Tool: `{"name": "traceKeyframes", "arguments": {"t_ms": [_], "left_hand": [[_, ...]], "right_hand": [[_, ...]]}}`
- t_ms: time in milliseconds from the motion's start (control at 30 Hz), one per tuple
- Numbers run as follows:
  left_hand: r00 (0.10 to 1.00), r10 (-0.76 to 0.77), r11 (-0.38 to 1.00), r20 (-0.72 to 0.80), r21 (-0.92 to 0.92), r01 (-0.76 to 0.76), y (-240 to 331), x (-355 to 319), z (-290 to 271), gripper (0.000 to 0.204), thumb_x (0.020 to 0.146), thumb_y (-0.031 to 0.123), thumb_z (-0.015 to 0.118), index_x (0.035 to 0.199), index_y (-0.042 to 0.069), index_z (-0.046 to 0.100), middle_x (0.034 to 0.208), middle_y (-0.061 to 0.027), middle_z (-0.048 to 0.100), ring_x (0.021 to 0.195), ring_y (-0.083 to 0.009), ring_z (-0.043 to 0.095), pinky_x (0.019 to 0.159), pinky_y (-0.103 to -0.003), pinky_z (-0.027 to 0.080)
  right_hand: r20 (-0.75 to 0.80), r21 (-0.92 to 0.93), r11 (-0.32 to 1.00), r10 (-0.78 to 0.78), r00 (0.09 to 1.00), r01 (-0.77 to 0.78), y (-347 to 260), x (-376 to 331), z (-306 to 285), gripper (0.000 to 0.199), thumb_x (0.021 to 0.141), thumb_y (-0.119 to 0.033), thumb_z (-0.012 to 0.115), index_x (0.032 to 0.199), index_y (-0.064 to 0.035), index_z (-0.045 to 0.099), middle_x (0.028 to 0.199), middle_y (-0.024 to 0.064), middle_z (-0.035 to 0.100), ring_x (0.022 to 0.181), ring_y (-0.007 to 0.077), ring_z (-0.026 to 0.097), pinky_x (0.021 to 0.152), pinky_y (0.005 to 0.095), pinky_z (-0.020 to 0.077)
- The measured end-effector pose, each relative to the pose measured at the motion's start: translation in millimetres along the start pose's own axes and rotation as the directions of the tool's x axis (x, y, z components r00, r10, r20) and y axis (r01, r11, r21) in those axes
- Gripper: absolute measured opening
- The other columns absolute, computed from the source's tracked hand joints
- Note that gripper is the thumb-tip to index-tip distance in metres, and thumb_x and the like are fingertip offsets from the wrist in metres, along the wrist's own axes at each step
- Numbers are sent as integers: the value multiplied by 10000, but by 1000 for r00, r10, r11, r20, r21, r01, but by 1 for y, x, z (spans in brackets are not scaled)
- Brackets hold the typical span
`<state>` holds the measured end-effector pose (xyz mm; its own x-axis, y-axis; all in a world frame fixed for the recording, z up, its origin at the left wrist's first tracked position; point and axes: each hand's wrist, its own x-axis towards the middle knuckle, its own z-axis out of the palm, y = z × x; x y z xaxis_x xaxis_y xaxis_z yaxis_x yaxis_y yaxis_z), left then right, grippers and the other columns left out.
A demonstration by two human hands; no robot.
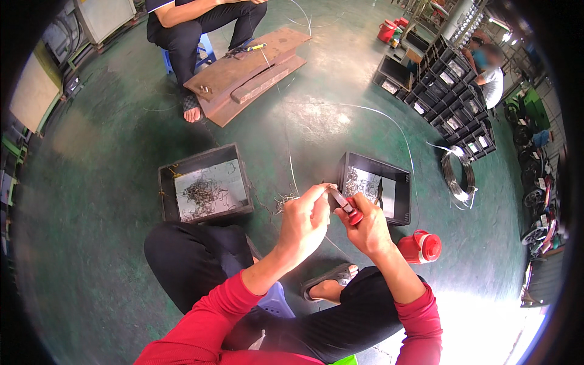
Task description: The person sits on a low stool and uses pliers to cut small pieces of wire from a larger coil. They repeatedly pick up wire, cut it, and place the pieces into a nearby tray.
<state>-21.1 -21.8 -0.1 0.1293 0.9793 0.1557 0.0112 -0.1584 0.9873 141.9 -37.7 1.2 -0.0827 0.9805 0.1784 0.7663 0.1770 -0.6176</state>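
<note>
In front of my knees, my right hand [370, 228] is wrapped round a pair of pliers [354, 215] with red grips, its metal jaws tilted up to the left. Close to the jaw tips, my left hand [306, 220] is closed in a pinch, seemingly on a thin wire; the fingers hide most of it. A strand of wire [336, 246] shows below that hand. Beyond my right hand stands a black crate [401, 198] with small bent metal pieces inside. Another black crate [246, 193], to the left, holds a tangled heap of bent wire pieces [205, 193].
A red jug [420, 247] stands beside my right knee. Farther right lies a wire coil [451, 176]. Stacked black crates [447, 91] rise at the back right, with a person behind. Ahead, another person sits by a low brown board [255, 67] with a yellow-handled tool on it.
</note>
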Motion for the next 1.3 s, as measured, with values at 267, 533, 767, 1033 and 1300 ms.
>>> {"name": "traceKeyframes", "arguments": {"t_ms": [267,533,767,1033,1300], "left_hand": [[990,25,1000,138,-11,-23,8,11,-15,201,952,85,519,1096,26,645,780,-46,631,686,-94,610,611,-246,527],[985,141,981,101,123,-153,-13,27,-35,184,906,43,590,1066,40,681,955,-51,662,741,-89,585,643,-240,495],[990,-102,859,-94,-511,40,-18,36,-34,141,887,86,641,1022,45,629,946,-98,678,837,-191,677,713,-291,548],[991,-114,829,-70,-557,56,-7,29,-27,90,887,62,636,964,26,606,978,-145,679,884,-234,677,818,-356,549],[995,42,879,-88,-469,-79,-7,25,-22,46,886,19,618,927,40,616,994,-128,679,893,-193,667,807,-354,568]], "right_hand": [[116,-15,999,-30,993,32,-1,8,-26,221,794,-161,705,853,-14,551,753,189,608,698,397,605,601,441,465],[238,78,990,98,966,-120,0,-3,-40,272,794,-150,715,977,2,584,739,170,623,714,299,635,653,386,480],[582,570,650,112,806,-502,-13,-8,-41,341,952,-239,577,1158,31,542,969,85,652,935,151,613,879,313,467],[781,517,500,56,622,-695,-28,-4,-27,478,939,-341,578,1246,16,494,1101,116,626,1050,201,601,947,347,456],[778,537,450,63,625,-714,-27,-1,-24,459,934,-362,580,1209,1,522,1079,107,632,1027,195,608,931,348,463]]}}
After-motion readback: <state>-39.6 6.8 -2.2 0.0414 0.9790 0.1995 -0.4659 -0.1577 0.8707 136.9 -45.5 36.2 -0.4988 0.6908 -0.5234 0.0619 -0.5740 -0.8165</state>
